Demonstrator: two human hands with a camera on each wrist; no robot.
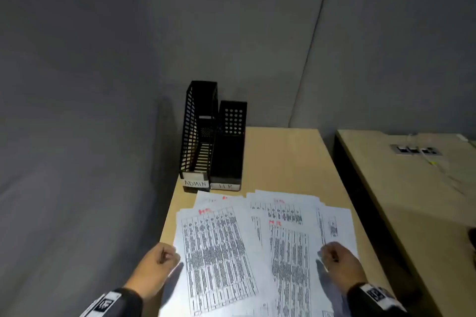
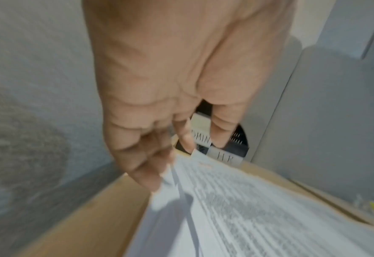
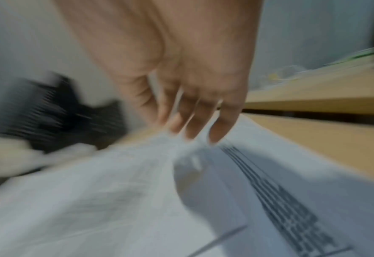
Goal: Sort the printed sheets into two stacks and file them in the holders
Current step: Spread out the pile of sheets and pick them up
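Several printed sheets (image 1: 224,247) lie fanned and overlapping across the near part of the counter (image 1: 286,157), their lower edges cut off by the bottom of the head view; how many there are cannot be counted. Red marks head some of them – two read "HR", the others are too faint to read. Both wrist views are blurred, the right one heavily, so the print there shows only as grey bands.

At the left edge of the spread, the left hand (image 1: 161,262) has its fingers (image 2: 157,177) curled, the tips pinching the edge of the sheets, which lifts slightly there. On the right, the right hand (image 1: 337,262) sits over the sheets with its fingers (image 3: 219,132) bent down onto the paper; the paper is bunched up under the tips, but whether they grip it or only press on it cannot be told.

Beyond the sheets, at the far left corner of the counter, stand two black holders just beside each other: the slatted ADMIN holder (image 1: 197,136) on the left and the HR holder (image 1: 228,147) with round holes on the right. What they contain is hard to make out – their insides are dark. A second desk (image 1: 412,188) stands apart to the right
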